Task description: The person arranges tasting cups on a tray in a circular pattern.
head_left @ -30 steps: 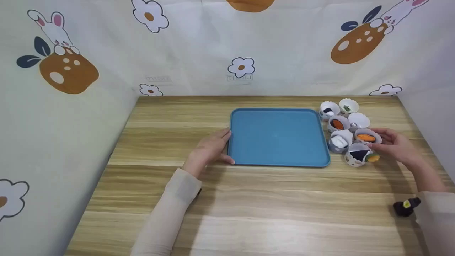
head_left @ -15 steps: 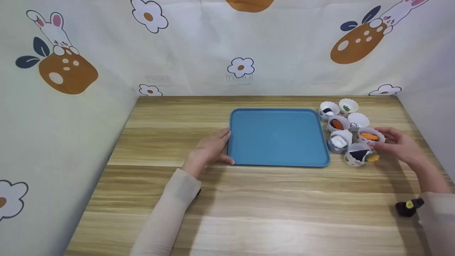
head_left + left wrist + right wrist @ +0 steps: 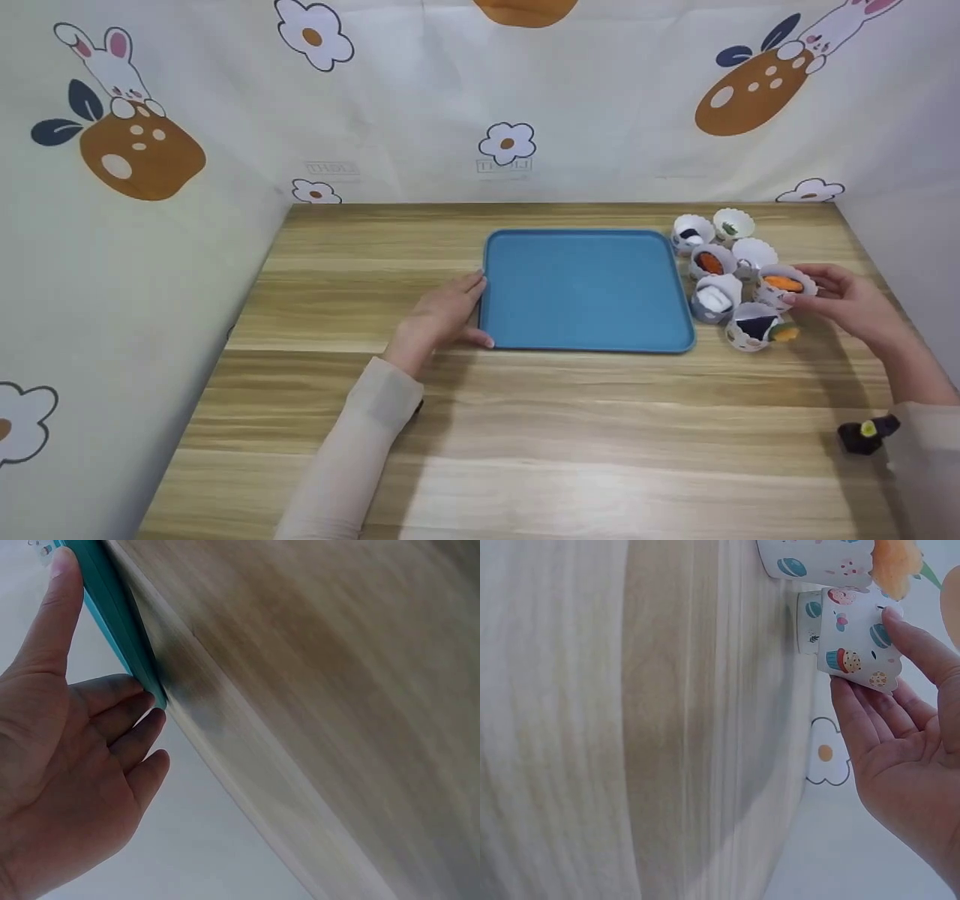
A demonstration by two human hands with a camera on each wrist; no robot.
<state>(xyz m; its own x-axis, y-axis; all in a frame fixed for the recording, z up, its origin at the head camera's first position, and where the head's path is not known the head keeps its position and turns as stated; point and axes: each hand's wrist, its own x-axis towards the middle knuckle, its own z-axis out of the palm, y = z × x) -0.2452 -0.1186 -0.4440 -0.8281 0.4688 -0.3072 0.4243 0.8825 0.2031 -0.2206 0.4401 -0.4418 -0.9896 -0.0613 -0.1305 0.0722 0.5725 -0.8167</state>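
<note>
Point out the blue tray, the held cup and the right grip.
Blue tray [image 3: 585, 292]: head view, on the bare middle of its base.
Held cup [image 3: 859, 637]: right wrist view, on its printed outer wall.
Right grip [image 3: 853, 303]: head view, on its middle, behind the fingers.

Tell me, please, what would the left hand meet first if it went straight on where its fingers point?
The left hand would meet the tray at once: its fingers touch the left edge. Whether it would push the tray or pass over is unclear.
</note>
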